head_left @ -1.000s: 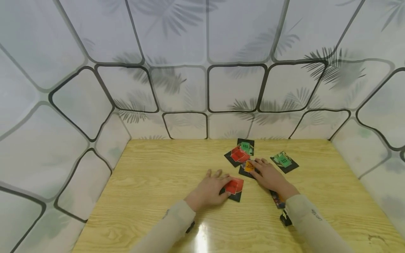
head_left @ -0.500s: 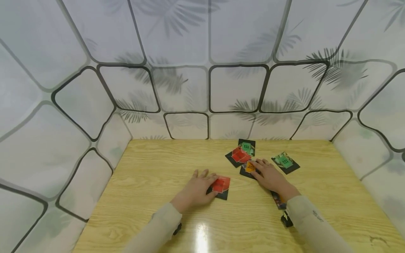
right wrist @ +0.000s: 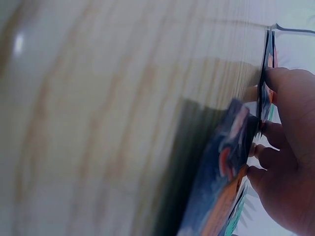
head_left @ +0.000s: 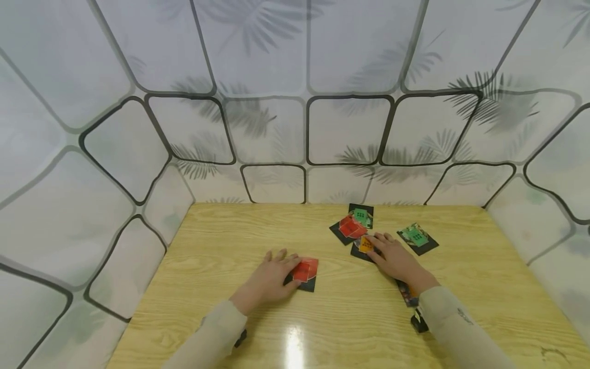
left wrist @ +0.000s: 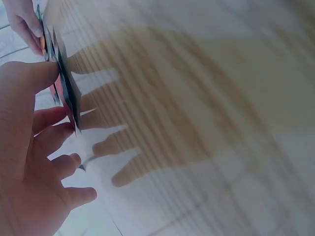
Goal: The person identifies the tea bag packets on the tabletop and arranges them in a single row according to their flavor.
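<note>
Six cards at least showed on or over the table (head_left: 239, 230). At the frame's lower centre, you gripped a near red card (head_left: 302, 271) between the thumb and fingers of your left hand (head_left: 272, 279), well apart from the rest. It looked like the only one drawn off to the left; the others appeared left to deal with, though their full count could not be told. Right of centre, a far green card (head_left: 361, 214), a far red card (head_left: 349, 228) and an orange card (head_left: 366, 243) overlapped or touched in a chain, and your right hand (head_left: 394, 259) pinched the orange card. An outer green card (head_left: 417, 238) lay alone farther right. With both hands busy, the work seemed under way, not finished.

Your right wrist view showed a blue-and-orange card (right wrist: 216, 169) large at lower centre, with a fingertip by its edge; the head view left it mostly hidden under that wrist. The left wrist view caught the near red card almost edge-on, which the head view, from above, did not.
</note>
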Available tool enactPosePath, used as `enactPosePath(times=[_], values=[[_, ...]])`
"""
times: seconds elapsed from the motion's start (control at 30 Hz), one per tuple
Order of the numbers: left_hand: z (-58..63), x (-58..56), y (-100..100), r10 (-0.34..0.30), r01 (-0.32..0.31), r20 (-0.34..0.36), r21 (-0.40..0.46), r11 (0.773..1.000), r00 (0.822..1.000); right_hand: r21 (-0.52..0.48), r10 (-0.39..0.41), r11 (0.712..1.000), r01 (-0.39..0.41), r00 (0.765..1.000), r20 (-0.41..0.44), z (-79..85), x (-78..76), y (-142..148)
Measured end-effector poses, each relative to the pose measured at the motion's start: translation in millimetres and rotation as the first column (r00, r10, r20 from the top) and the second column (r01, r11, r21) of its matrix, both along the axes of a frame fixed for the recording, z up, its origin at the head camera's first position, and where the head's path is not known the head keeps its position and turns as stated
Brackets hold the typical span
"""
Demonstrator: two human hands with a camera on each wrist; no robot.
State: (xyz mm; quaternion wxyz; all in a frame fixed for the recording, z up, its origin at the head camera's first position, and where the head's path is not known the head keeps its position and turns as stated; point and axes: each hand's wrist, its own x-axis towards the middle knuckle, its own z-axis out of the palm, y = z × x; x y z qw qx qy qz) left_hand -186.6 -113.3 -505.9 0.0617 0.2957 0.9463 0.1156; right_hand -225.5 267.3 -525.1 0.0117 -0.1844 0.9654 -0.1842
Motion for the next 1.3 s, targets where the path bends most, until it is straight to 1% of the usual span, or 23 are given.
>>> enactPosePath(times=[0.27, 0.6, 0.83, 0.93, 1.1, 1.3], values=[[-0.9, 4.5, -21, 0.031, -0.031, 0.008, 0.029, 0.999, 0.999, 0.003, -0.002, 1.000, 0.002, 1.000, 0.001, -2.7, -1.2, 1], [-2.7, 11.4, -48, 0.066, -0.065, -0.015, 0.068, 0.996, 0.998, 0.000, 0.002, 1.000, -0.002, 1.000, -0.001, -1.5, -0.7, -1], [0.6, 16.5, -65, 0.102, -0.101, -0.018, 0.064, 0.993, 0.995, -0.001, -0.001, 1.000, 0.001, 1.000, 0.002, -1.8, 0.8, 0], [1.5, 17.6, -73, 0.107, -0.106, -0.017, 0.071, 0.992, 0.994, -0.001, -0.001, 1.000, 0.001, 1.000, 0.003, -2.0, 1.2, 0], [0.4, 18.9, -87, 0.115, -0.111, -0.038, 0.078, 0.991, 0.993, 0.003, -0.005, 1.000, 0.005, 1.000, 0.003, -3.3, 1.4, 0], [0.3, 19.2, -101, 0.130, -0.127, -0.045, 0.057, 0.990, 0.991, 0.003, -0.003, 1.000, 0.003, 1.000, -0.003, -2.1, 1.5, -1]])
